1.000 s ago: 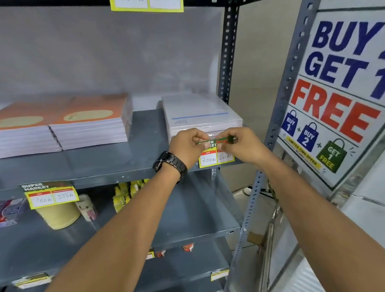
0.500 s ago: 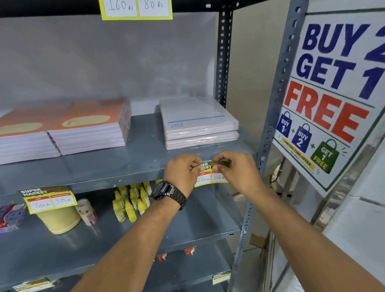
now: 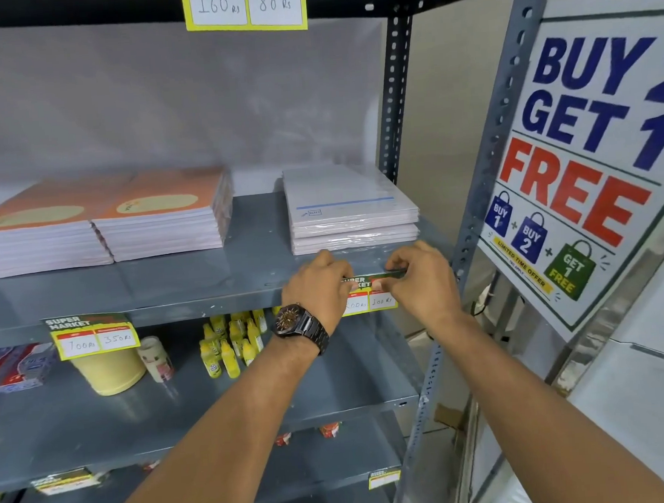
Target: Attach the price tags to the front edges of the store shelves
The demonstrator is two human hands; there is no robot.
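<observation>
The price tag (image 3: 370, 293) lies flat against the front edge of the grey shelf (image 3: 208, 299), just below the wrapped stack of white paper (image 3: 351, 210), with its long axis running left to right along that edge. The left hand (image 3: 319, 291) pinches its left end and the right hand (image 3: 423, 280) pinches its right end, fingers over the green top strip, so the tag sits between the two hands and neither is nearer. What the next move likely turns on is keeping that long axis level with the shelf lip while pressing it down (another tag (image 3: 92, 336) already hangs further left on the same edge, a fair guide for height)
</observation>
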